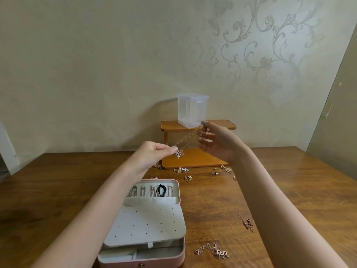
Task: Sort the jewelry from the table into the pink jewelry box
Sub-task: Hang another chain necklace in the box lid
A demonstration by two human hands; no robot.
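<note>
— Two hands on one thin chain, then?

— Yes. My left hand (154, 153) pinches the silver necklace (188, 139) between thumb and fingertips just above its butterfly pendant (179, 153), the other fingers curled in. My right hand (209, 141) pinches the far end up at about one o'clock from the left, its remaining fingers loosely spread. The chain hangs stretched between them in the air, above the table (58, 180) and beyond the pink jewelry box (180, 254).

— How will it behave?

— I judge it nearly weightless, limp and quick to tangle; the links look fine enough to kink or snap if tugged. The pendant is the only stiff part and will swing. Best held near the two ends, kept lightly taut, as now.

— Where does it go?

— The box lies open at six o'clock from my left hand. Its lid (154, 190) already holds several chains and a black cord (161, 190) on hooks, so probably there.

— What remains?

— A gold number necklace (216, 252) at three o'clock from the box, a rose-gold chain (247, 223) past it, and small earrings (185, 174) scattered by the wooden shelf (193, 157).
</note>
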